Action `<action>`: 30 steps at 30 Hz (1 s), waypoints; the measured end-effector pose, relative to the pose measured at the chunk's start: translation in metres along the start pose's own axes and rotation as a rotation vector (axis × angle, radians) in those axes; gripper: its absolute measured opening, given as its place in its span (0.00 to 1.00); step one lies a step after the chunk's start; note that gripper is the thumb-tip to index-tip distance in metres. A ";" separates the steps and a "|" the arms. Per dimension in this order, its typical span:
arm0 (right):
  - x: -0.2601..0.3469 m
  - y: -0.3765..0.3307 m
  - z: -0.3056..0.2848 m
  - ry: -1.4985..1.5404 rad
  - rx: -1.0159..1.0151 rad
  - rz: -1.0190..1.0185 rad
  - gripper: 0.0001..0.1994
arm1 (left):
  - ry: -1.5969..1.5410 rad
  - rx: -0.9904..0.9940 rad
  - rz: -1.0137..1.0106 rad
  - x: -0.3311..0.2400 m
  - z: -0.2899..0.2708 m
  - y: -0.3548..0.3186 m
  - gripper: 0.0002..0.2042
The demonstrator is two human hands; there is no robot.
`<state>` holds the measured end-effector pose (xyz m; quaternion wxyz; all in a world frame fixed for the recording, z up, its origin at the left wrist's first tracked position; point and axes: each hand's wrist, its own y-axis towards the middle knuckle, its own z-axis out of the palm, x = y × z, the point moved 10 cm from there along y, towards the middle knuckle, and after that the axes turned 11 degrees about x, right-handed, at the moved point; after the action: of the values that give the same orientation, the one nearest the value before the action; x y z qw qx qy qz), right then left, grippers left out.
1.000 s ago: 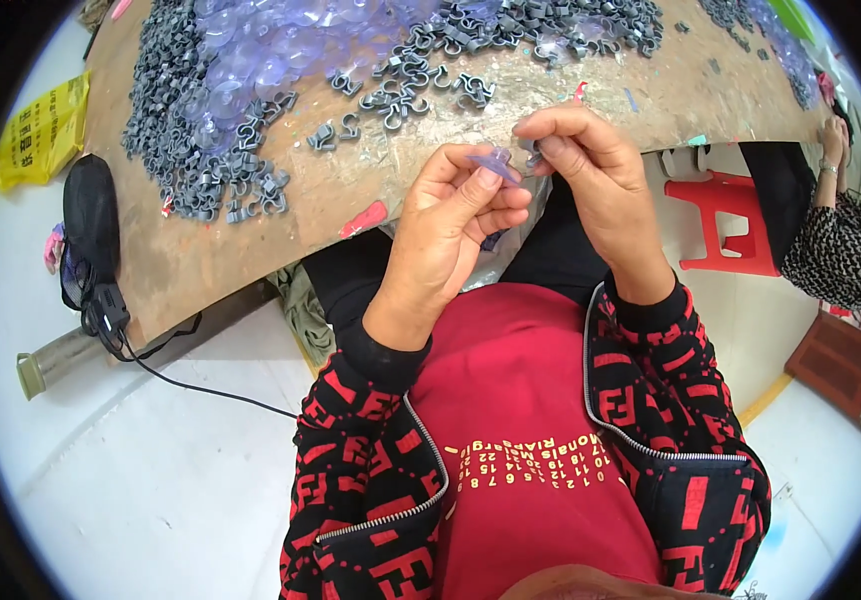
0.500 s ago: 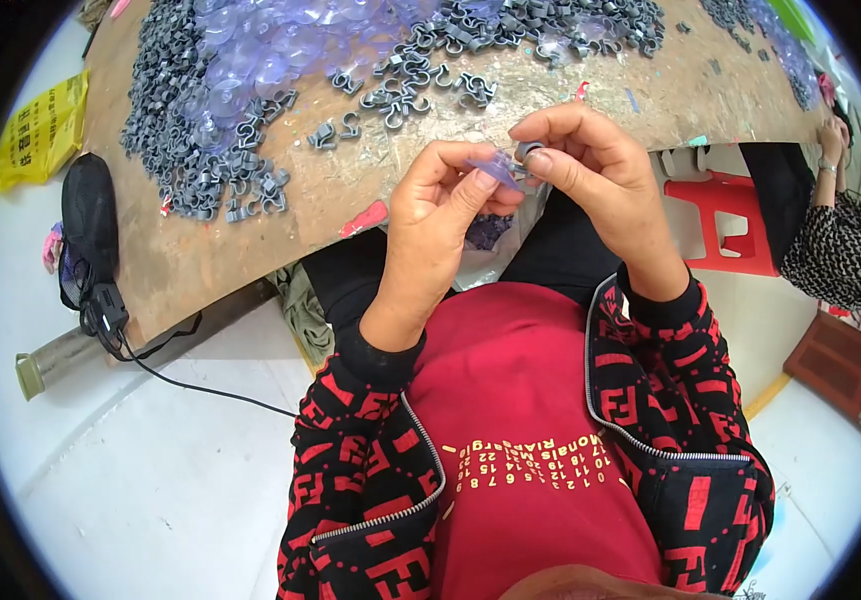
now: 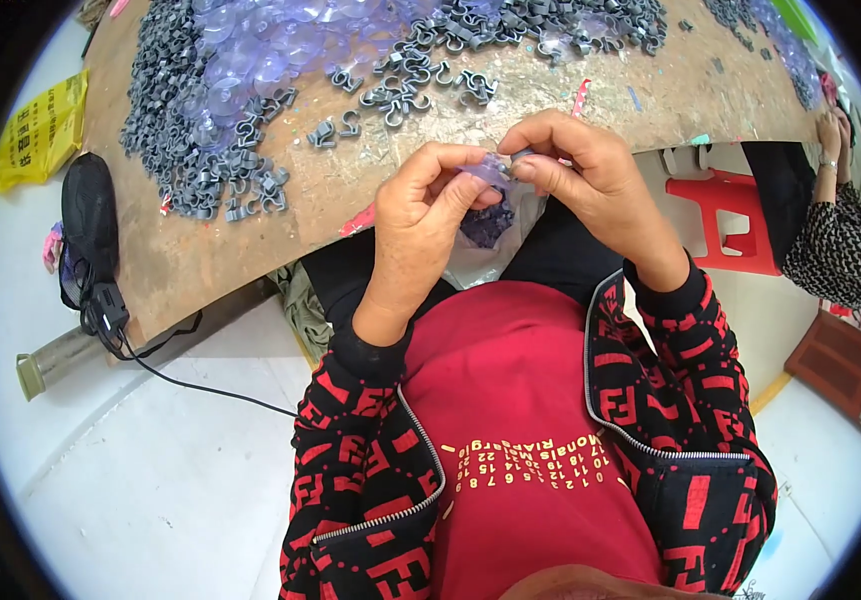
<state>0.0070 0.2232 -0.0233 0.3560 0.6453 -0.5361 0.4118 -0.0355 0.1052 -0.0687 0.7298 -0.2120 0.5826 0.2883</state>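
Floor: pale floor [image 3: 150,470] lay beneath the seated person, a black cable [image 3: 200,385] trailing across it.
Left hand: left hand [image 3: 420,215] was raised over the lap, wrist bent, fingers pinched on a clear purple suction cup [image 3: 485,175].
Right hand: right hand [image 3: 580,170] curled inward, fingertips gripping a small grey clip [image 3: 520,157] against the cup.
Tabletop: worn brown tabletop [image 3: 250,250] sat just beyond the hands.
Far: grey clip pile [image 3: 185,140] and loose suction cups [image 3: 270,50] lay there.

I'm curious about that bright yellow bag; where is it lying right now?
In the head view the yellow bag lies on the pale floor at the far left, just off the left edge of the wooden table, above the black pouch.
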 end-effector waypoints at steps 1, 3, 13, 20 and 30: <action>0.000 0.000 0.000 0.000 0.000 0.000 0.09 | -0.017 0.012 0.011 -0.001 0.002 0.001 0.06; -0.006 -0.001 0.001 0.205 0.007 0.019 0.09 | -0.035 0.024 0.023 -0.001 0.003 0.001 0.06; -0.012 0.005 0.001 0.349 0.111 0.108 0.09 | 0.051 0.057 0.043 -0.001 0.007 0.001 0.06; -0.033 0.008 0.010 0.491 0.153 0.231 0.09 | 0.775 0.050 0.507 -0.050 0.023 -0.006 0.07; -0.026 0.007 0.003 0.491 -0.136 0.084 0.06 | -0.267 0.062 -0.109 0.015 0.004 0.001 0.05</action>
<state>-0.0012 0.2295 -0.0478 0.5007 0.4775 -0.4864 0.5336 -0.0306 0.1114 -0.0826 0.8215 -0.1802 0.4767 0.2558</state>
